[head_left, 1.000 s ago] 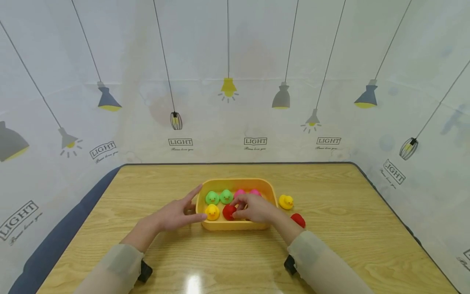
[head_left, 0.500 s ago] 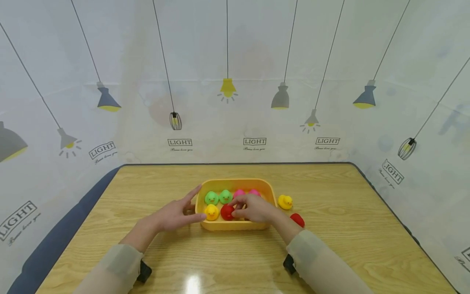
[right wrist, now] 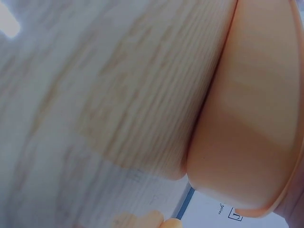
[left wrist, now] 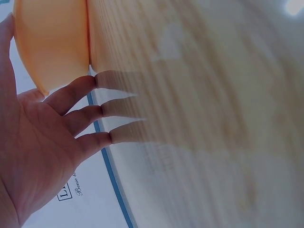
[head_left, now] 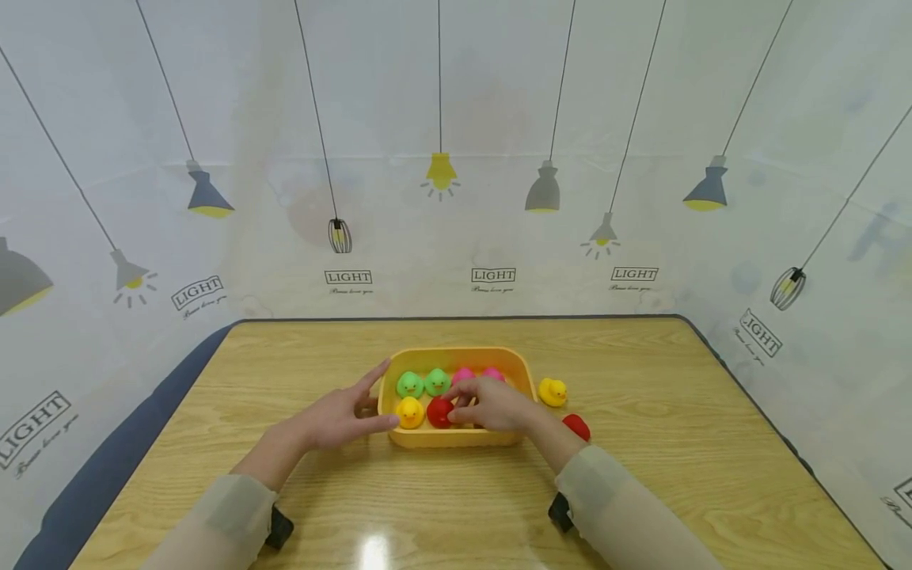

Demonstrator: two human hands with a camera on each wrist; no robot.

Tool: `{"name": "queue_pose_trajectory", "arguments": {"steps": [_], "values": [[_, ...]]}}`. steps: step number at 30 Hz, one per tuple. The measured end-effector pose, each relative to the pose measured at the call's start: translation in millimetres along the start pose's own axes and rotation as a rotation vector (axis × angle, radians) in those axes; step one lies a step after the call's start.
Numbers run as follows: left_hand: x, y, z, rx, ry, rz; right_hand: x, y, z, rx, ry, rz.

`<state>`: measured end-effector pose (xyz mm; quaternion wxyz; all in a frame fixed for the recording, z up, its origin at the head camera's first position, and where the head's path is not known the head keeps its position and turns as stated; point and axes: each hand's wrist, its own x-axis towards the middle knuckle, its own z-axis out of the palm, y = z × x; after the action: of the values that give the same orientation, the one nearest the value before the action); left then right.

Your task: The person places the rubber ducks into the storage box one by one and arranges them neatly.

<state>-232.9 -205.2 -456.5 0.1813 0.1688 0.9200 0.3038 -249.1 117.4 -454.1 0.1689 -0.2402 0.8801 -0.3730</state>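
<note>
A yellow-orange plastic tray [head_left: 456, 438] sits on the table in the head view. Inside, my right hand [head_left: 496, 404] holds a red rubber duck [head_left: 438, 412] between thumb and fingers, beside a yellow duck [head_left: 409, 413] in the front row. Behind them stand two green ducks [head_left: 437, 383] and two pink ones [head_left: 463, 378], partly covered by that hand. My left hand [head_left: 343, 415] is spread at the tray's left end, thumb over the front rim and index finger at the back corner. In the left wrist view, its other fingertips rest on the table beside the tray wall [left wrist: 54, 42].
Right of the tray lie another yellow duck [head_left: 552, 392] and a second red duck [head_left: 576, 427], partly hidden by my right forearm. The wooden table [head_left: 399, 507] ends at a lamp-patterned curtain [head_left: 399, 237] along the back and sides.
The red duck in my right hand has shifted slightly left, closer to the yellow duck in the tray. My left hand has stayed in place at the tray's end.
</note>
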Motion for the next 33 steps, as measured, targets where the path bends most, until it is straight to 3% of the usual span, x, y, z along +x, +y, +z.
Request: {"name": "queue_pose_trajectory", "arguments": {"steps": [16, 22, 28, 33], "values": [[-2.0, -3.5, 0.6, -0.015, 0.010, 0.001, -1.2, -2.8, 1.3, 0.064, 0.005, 0.010], [-1.6, -2.8, 0.1, -0.009, 0.011, 0.004, -1.7, -2.5, 0.1, 0.087, 0.069, -0.006], [-2.1, -0.7, -0.6, -0.008, 0.011, 0.002, -6.5, -5.0, -4.8, 0.216, 0.149, -0.007], [-2.0, 1.0, -0.7, -0.011, 0.003, 0.000, -13.8, -6.4, -13.9, 0.256, 0.194, -0.062]]}}
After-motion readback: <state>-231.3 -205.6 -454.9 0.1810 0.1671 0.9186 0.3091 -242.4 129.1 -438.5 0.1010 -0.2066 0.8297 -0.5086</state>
